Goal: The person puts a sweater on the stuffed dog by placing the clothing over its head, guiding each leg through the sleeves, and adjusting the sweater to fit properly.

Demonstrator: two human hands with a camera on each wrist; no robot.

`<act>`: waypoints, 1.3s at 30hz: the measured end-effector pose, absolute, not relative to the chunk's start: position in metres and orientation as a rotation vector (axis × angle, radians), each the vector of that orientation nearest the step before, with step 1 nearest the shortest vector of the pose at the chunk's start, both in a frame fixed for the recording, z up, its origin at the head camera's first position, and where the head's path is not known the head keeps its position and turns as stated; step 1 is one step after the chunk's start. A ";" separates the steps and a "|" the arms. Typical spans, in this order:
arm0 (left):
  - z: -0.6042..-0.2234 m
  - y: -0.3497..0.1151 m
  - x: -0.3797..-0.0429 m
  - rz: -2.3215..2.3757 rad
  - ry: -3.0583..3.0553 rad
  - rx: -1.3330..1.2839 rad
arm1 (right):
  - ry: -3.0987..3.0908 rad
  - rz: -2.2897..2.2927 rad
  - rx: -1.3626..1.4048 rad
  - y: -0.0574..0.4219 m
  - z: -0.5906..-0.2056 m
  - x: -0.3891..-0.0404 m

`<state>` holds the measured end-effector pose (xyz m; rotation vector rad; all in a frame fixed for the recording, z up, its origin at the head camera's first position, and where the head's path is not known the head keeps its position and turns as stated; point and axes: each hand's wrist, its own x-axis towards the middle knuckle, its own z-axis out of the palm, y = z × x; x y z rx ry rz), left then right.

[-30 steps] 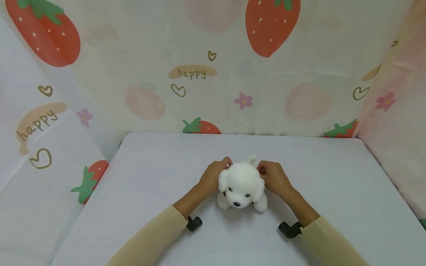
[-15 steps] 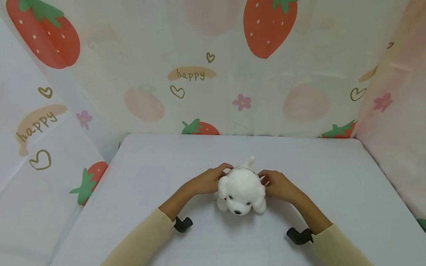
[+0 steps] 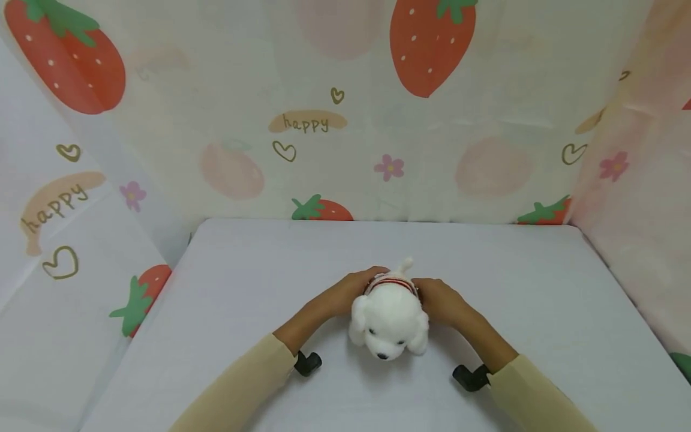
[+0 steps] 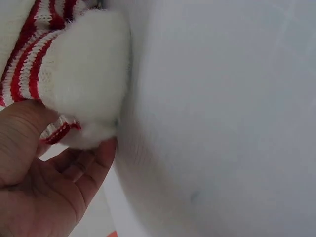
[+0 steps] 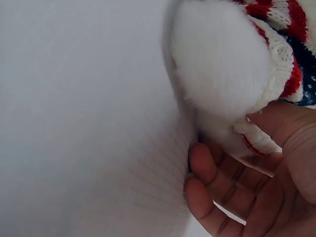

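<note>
A white plush dog (image 3: 390,318) faces me on the white table, its head tilted down. It wears a knitted sweater (image 4: 30,66) with red and white stripes; dark blue knit also shows in the right wrist view. On the dog's left side in the head view, my left hand (image 3: 345,294) holds its body, thumb (image 4: 24,118) against the sweater's edge and fingers curled near a furry leg. Opposite it, my right hand (image 3: 442,303) grips the body likewise, thumb (image 5: 276,118) at the knit edge and fingers bent below. Some fingertips are hidden behind the dog.
The white tabletop (image 3: 259,258) stretches around the dog. Behind it hangs a strawberry-print cloth (image 3: 232,78), with more cloth along both sides. A black piece (image 3: 309,363) sits at the left wrist and another black piece (image 3: 471,378) at the right.
The dog's head has tipped down and toward me, uncovering its striped sweater behind the head. Both hands shifted around its sides, first loosening and then closing in on the body.
</note>
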<state>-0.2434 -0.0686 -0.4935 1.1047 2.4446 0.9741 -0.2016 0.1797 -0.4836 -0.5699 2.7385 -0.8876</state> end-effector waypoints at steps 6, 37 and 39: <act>-0.489 -0.064 -0.241 0.891 2.490 1.084 | 2.742 -0.841 -0.519 0.178 -0.479 -0.201; -0.473 -0.100 -0.184 1.122 2.414 0.884 | 2.681 -1.264 -0.511 0.191 -0.472 -0.143; -0.475 -0.101 -0.187 1.176 2.355 0.810 | 2.623 -1.311 -0.489 0.193 -0.474 -0.145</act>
